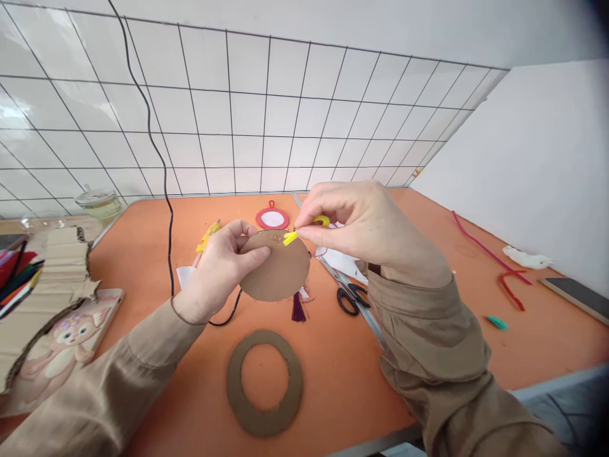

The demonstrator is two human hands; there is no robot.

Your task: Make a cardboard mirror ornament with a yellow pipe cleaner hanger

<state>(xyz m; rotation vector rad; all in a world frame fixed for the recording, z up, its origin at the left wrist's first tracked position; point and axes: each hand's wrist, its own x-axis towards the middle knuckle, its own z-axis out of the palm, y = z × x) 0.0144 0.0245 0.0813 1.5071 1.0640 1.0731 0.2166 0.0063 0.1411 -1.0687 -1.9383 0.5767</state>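
Observation:
My left hand (221, 263) grips a round cardboard disc (278, 273) at its left edge, thumb on the face and fingers behind, holding it above the table. Near the disc's top edge sits a shiny blob of glue (276, 238). My right hand (354, 219) pinches a bent yellow pipe cleaner (290, 238) between thumb and fingers. Its ends are over the disc, just right of the glue; I cannot tell whether they touch. On the table below lies a flat cardboard ring (233, 381). A dark purple tassel (298, 309) shows beneath the disc.
Behind my left hand lies a yellow glue gun (208, 236). A red ring with a white centre (273, 219) is further back. Black scissors (349, 299) and white paper (340, 261) lie right. Further right are pipe cleaners (511, 293). Torn cardboard (52, 279) and a cup (99, 204) stand left.

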